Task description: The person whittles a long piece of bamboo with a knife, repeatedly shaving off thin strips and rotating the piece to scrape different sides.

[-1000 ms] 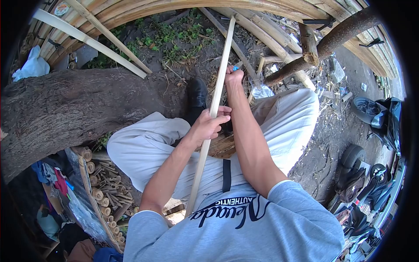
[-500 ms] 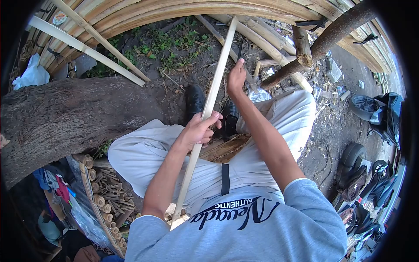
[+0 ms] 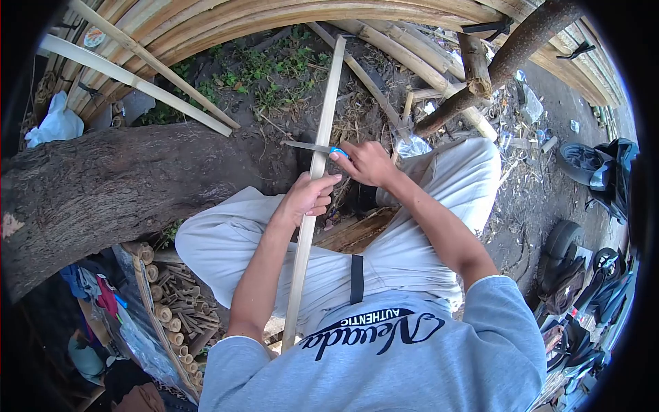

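A long pale bamboo strip [image 3: 330, 103] runs from my lap up between my knees. My left hand [image 3: 307, 198] is wrapped round its middle. In my right hand [image 3: 369, 163] is a knife [image 3: 309, 145] with a blue handle, its blade pointing left and lying across the strip just above my left hand. The fingers of my right hand are closed on the handle, and part of the handle is hidden by them.
A thick trunk [image 3: 123, 182] lies at the left. Long bamboo strips [image 3: 274, 20] arch across the top, near a leaning branch [image 3: 511, 58]. Cut bamboo pieces [image 3: 182, 302] are stacked at lower left; a motorcycle [image 3: 604, 168] stands at the right.
My right hand has come down and left, bringing the knife across the strip. The strip's far end has swung left. My left hand still holds it, slightly further left.
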{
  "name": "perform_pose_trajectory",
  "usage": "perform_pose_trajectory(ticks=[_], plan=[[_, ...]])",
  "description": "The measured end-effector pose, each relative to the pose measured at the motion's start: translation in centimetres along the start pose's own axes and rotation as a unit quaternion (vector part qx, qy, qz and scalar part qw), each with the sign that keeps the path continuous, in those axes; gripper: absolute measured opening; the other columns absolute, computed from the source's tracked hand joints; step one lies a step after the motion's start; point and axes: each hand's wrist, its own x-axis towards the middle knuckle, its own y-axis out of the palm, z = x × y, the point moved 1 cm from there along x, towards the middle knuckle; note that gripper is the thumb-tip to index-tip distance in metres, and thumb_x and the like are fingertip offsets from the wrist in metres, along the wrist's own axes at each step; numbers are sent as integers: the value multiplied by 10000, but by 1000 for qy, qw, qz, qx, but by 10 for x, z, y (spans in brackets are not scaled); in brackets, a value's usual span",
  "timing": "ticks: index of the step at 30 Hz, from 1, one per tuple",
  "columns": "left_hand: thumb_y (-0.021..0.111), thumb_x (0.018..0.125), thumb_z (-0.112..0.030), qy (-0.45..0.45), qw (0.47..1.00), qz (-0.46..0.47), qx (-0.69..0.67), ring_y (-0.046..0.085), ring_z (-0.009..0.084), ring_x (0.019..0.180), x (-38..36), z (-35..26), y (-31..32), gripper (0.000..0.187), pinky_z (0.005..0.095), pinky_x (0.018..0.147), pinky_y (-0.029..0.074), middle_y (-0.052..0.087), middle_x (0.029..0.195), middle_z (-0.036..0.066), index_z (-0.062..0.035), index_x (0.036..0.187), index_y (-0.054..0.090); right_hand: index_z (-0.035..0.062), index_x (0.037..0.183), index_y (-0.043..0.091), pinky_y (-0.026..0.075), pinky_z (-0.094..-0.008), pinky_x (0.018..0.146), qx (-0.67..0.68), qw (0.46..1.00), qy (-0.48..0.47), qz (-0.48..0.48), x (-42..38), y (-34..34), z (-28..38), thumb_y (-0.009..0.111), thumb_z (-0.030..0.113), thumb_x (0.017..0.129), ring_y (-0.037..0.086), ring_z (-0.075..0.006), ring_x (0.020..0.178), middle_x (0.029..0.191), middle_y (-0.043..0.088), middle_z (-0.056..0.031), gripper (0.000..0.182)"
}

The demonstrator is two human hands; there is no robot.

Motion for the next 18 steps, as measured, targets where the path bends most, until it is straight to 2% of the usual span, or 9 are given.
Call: perform_pose_trajectory(ticks=[2,3,6,10,12,14,15,16,18], plan=[[658,932,-160,1,1000,-5,5,265,-4,382,-1,1,-1,336,218,315,187,309,566,-106,-191,739,385,49,776,594,468,-477,484,49,999,6,11,1,0,2,522,457,998,595,-402,513,522,556,-185,471],[661,919,-131,1,1000,-10,17,273,-5,385,-2,1,0,328,218,317,191,313,572,-106,-186,747,387,56,771,591,464,-484,514,65,997,2,48,0,-4,7,518,424,1004,589,-404,541,556,558,-181,442],[639,851,-1,6,999,-9,32,305,-2,395,-1,1,-2,280,226,332,207,338,586,-101,-161,780,421,60,809,630,485,-488,533,101,993,-17,55,-12,5,15,522,395,1002,598,-404,548,552,564,-182,402],[629,827,31,-45,997,5,62,309,0,399,3,9,-9,266,225,347,216,357,581,-94,-158,793,445,66,903,662,489,-474,524,73,993,-43,78,-20,9,20,545,380,989,603,-392,533,572,586,-182,345],[624,823,37,-63,996,15,58,306,0,400,4,12,-9,262,223,352,218,362,579,-95,-157,797,451,73,860,644,472,-471,503,77,994,-57,61,-21,7,18,554,393,983,586,-382,500,542,560,-165,354],[612,830,39,-57,997,41,44,291,-1,399,3,17,-7,262,218,355,210,353,574,-104,-161,799,445,87,774,594,451,-446,464,35,990,-120,62,-21,6,8,543,451,984,595,-346,497,535,552,-131,423],[598,833,49,-73,995,55,41,268,-5,405,3,18,-4,282,216,358,200,341,584,-109,-168,811,419,85,841,585,421,-458,479,19,987,-152,54,-21,12,-2,584,448,953,553,-343,479,520,498,-106,380],[598,833,49,-74,995,55,41,268,-5,405,3,18,-2,282,216,358,200,341,584,-109,-168,811,419,85,841,585,421,-458,479,19,987,-151,54,-21,18,-12,584,448,953,553,-343,479,520,498,-106,380],[592,831,58,-40,995,71,53,250,-6,419,1,16,3,310,215,364,196,334,614,-106,-177,831,388,103,803,548,415,-413,441,-4,970,-241,-2,-15,19,-22,558,518,954,568,-304,469,538,519,-75,442]])
